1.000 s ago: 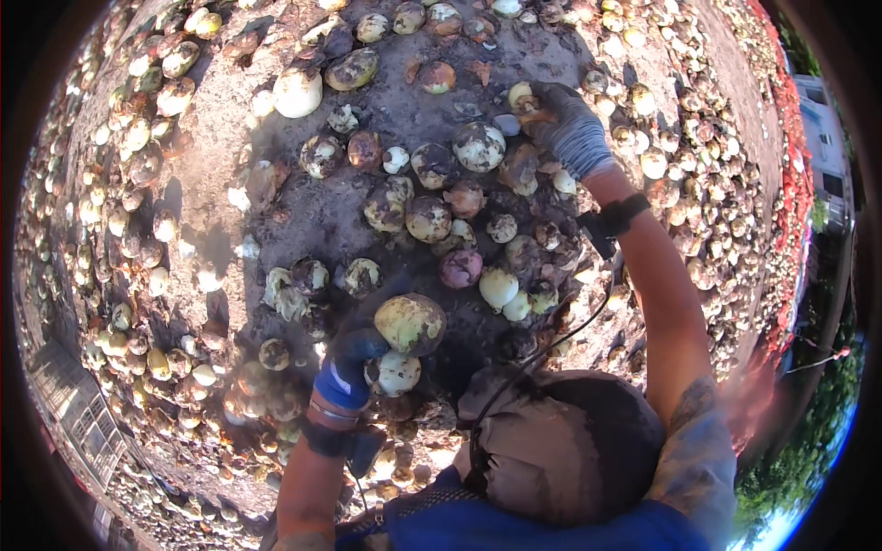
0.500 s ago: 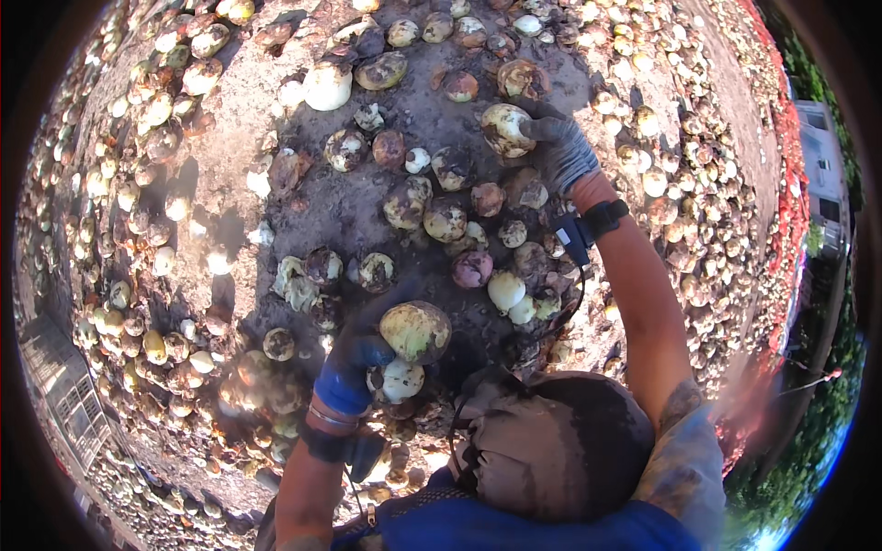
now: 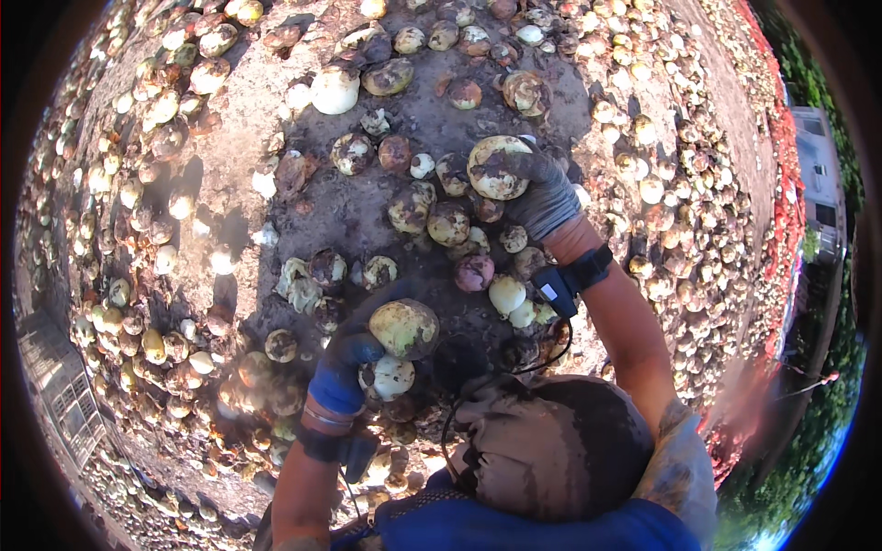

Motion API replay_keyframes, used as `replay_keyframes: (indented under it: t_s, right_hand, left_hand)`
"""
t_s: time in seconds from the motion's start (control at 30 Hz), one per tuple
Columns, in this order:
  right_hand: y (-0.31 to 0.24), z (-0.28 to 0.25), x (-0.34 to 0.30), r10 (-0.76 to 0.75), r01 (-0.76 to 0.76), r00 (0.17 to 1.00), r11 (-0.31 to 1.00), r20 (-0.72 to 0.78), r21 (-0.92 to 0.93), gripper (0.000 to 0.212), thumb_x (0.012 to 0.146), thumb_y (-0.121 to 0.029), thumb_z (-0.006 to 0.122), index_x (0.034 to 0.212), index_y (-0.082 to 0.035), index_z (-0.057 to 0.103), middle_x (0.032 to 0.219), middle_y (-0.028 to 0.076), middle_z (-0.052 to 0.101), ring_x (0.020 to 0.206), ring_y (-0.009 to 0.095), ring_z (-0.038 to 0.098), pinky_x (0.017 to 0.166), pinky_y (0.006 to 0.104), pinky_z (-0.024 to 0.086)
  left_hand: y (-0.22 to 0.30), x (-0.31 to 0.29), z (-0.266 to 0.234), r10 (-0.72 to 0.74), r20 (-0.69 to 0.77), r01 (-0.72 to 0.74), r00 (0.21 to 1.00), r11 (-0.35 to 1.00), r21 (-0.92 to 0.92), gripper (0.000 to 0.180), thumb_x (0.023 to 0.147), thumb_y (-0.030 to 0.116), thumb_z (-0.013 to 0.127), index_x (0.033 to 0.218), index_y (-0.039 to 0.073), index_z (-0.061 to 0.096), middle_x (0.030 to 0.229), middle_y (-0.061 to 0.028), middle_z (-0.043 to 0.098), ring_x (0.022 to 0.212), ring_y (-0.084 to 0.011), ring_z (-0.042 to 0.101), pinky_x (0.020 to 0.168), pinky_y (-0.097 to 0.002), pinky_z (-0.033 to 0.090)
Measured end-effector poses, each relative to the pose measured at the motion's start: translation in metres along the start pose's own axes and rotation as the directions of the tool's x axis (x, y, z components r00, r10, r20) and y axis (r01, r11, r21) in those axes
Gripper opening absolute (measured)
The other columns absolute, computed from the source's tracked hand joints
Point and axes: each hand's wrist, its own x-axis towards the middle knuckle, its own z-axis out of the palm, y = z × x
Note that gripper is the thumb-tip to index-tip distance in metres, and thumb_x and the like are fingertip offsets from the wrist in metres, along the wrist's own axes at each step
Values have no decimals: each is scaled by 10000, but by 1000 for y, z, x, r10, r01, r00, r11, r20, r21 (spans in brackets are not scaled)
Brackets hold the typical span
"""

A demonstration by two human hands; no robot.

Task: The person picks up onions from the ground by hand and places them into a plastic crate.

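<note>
My right hand (image 3: 546,197), in a grey work glove, is closed around a large yellow-green onion (image 3: 494,166) with dark, dirty patches. It is above the ground onions at the upper middle. To the lower left, my left hand (image 3: 353,354), in a dark glove with a blue cuff, grips a big yellowish onion (image 3: 402,327). A white onion (image 3: 391,376) sits right below that one, against the same hand; I cannot tell whether it is held too. Between my hands lie a purple-red onion (image 3: 473,273) and a pale onion (image 3: 506,292).
Onions of many sizes cover the soil all round, some with peeling brown skins. A large white onion (image 3: 334,90) lies farther off. At the far right run a red strip (image 3: 788,193) and a pale building (image 3: 820,165). A crate-like grid (image 3: 78,413) is at the lower left.
My right hand has come nearer and slightly left, carrying its onion with it. My left hand has shifted slightly left, still gripping its onion.
</note>
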Motion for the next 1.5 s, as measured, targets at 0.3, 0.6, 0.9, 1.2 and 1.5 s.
replay_keyframes:
  t_s: [0.3, 0.6, 0.9, 1.2, 1.5]
  right_hand:
    - [-70, -50, 5, -378, 280, 868, 908, -322, -311, 457, 771, 40, 711, 1216, 18, 609, 1059, 175, 700, 916, 266, 699, 811, 431, 607]
    - [-122, -53, 97, -688, -359, 724, -439, 51, -824, 688, 804, -487, 759, 1377, -145, 595, 1191, 211, 657, 1068, 361, 660, 946, 422, 527]
    - [-112, -7, 132, -550, -595, 803, -763, -230, -251, 1020, 650, -661, 757, 1496, -200, 419, 1463, 260, 468, 1286, 440, 536, 1046, 484, 469]
    - [-145, -145, 126, -525, -312, 806, 17, -274, -950, 639, 694, -281, 848, 1248, -27, 658, 1152, 126, 705, 997, 222, 663, 911, 333, 506]
    - [-31, -30, 75, -274, -140, 958, -695, 80, -705, 812, 578, -376, 889, 1281, -58, 635, 1482, 230, 442, 1353, 407, 447, 1127, 433, 393]
  left_hand:
    - [3, -17, -14, -31, -139, 26, 990, 999, -38, 878, 721, 224, 681, 1499, -41, 373, 1335, -208, 597, 1187, -306, 625, 1034, -409, 514]
    - [-3, 0, -22, 35, -215, -50, 976, 997, -65, 879, 715, 254, 710, 1483, -43, 402, 1332, -191, 604, 1215, -291, 610, 1046, -401, 504]
    - [3, 11, -24, 27, -216, -53, 976, 992, -116, 874, 749, 274, 719, 1494, -36, 383, 1361, -188, 578, 1203, -274, 610, 1043, -373, 494]
    - [9, 0, -25, 57, -237, -92, 970, 986, -140, 816, 757, 228, 703, 1480, -17, 413, 1373, -178, 571, 1216, -279, 606, 1029, -373, 505]
    - [13, -24, -14, 75, -221, -120, 972, 973, -197, 786, 792, 193, 681, 1494, -15, 396, 1401, -170, 556, 1255, -288, 577, 1065, -397, 478]
